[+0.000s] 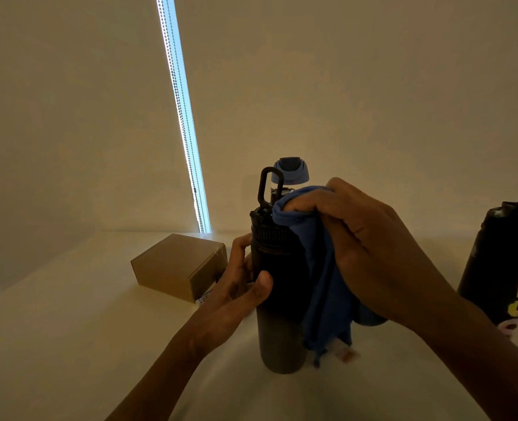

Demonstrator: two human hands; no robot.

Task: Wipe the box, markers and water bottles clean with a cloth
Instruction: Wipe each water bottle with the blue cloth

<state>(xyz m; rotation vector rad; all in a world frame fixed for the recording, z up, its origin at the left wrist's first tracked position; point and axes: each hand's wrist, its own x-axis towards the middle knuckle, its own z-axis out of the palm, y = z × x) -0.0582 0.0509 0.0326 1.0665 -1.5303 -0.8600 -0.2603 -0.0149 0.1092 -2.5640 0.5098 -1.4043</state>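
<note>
A: Where is the dark bottle (277,287)?

B: It stands upright on the white table (69,344), right in the middle. The left hand (239,284) is wrapped round its side, with the thumb in front, so that grip is closed on the bottle.

A: And the other hand?

B: The right hand (364,247) is closed on a blue cloth (321,278). It presses the cloth against the top of the bottle, just beside the black loop (269,185) on the lid. The rest of the cloth hangs down the bottle's right side.

A: What else is there?

B: A brown box (178,265) sits on the table to the left, near the left hand. A bottle with a blue cap (291,170) stands behind the dark one. A black bottle with bright letters (506,265) is at the right edge.
</note>
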